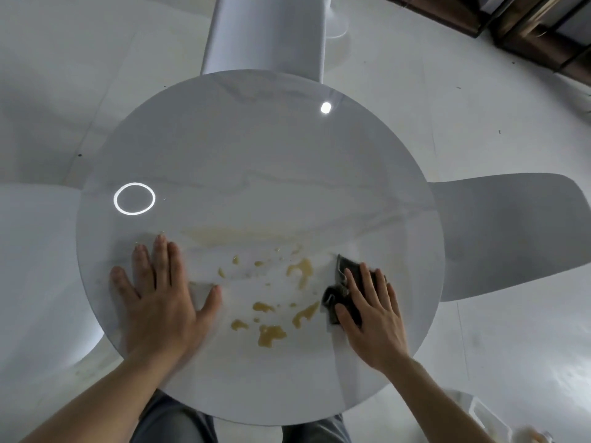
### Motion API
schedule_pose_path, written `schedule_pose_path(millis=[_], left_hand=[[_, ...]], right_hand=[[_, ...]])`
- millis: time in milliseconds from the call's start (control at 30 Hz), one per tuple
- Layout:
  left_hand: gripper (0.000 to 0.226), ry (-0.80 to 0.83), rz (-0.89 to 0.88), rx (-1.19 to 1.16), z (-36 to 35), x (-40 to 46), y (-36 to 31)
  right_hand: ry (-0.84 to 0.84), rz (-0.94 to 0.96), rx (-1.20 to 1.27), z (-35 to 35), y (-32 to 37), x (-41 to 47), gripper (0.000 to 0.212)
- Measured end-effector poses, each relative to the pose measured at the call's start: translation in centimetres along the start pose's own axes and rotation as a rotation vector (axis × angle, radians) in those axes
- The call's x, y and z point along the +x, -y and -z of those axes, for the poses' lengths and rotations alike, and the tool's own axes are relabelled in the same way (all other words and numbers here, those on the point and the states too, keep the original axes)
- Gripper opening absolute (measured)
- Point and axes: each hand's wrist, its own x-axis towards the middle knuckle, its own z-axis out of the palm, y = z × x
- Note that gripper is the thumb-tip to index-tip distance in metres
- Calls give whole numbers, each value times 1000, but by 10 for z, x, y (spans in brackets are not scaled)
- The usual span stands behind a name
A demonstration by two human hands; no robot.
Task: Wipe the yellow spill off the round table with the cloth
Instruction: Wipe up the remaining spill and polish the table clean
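Note:
The round white marble-look table (256,148) fills the middle of the head view. Yellow spill (271,334) lies in several blobs and streaks across its near half, with a faint smear (211,235) farther back. My right hand (374,314) presses flat on a dark crumpled cloth (339,292) at the right edge of the spill, its fingers spread over the fabric. Left of the spill, my left hand (156,298) rests palm down on the tabletop, fingers apart, holding nothing.
White chairs stand around the table: one at the far side (265,33), one at the right (511,228), one at the left (32,266). Dark wooden furniture (537,30) sits at the top right. A white container (479,417) is on the floor at the lower right.

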Motion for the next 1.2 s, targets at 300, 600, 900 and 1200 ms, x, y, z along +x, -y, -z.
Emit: schedule_pose_path(millis=[300, 600, 900, 1200], left_hand=[[103, 16, 5, -17, 1, 3, -1], [100, 12, 6, 21, 0, 3, 0], [103, 39, 3, -10, 9, 2, -1], [100, 36, 0, 17, 5, -1, -1]], right_hand=[[-35, 47, -13, -28, 39, -45, 67], [-84, 32, -6, 18, 74, 106, 67], [-27, 270, -47, 40, 166, 198, 67], [-12, 356, -40, 14, 116, 84, 62]])
